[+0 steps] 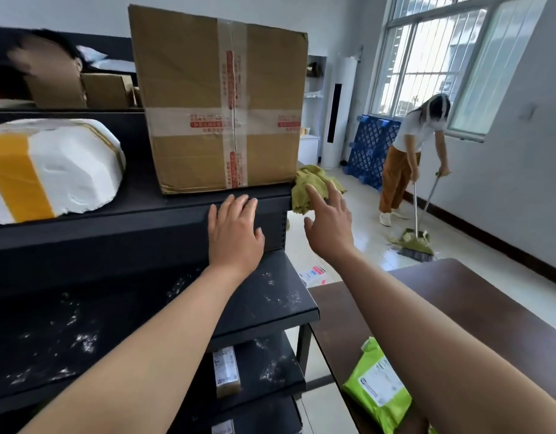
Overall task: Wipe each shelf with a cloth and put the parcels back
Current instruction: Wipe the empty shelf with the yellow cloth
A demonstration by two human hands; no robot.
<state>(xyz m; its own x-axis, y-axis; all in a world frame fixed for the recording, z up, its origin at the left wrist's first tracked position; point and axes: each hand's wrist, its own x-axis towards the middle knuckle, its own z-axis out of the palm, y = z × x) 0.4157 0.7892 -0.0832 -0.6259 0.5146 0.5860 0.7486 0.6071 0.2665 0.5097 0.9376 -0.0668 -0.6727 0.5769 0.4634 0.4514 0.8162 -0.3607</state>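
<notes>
Dusty black metal shelf [261, 305], taped cardboard box [220, 101], crumpled green cloth [314, 186]

Upper shelf [113, 220]: a cardboard box [220, 101] fills the right end and a white foam parcel [66, 170] the left, with a bare gap between them and only a narrow front strip free before the box. A green cloth [311, 186] hangs off the right corner just beside the box, open air to its right. The dusty lower shelf [279, 305] lies open, flanked rightward by the worktop [477, 302] across a narrow gap.
</notes>
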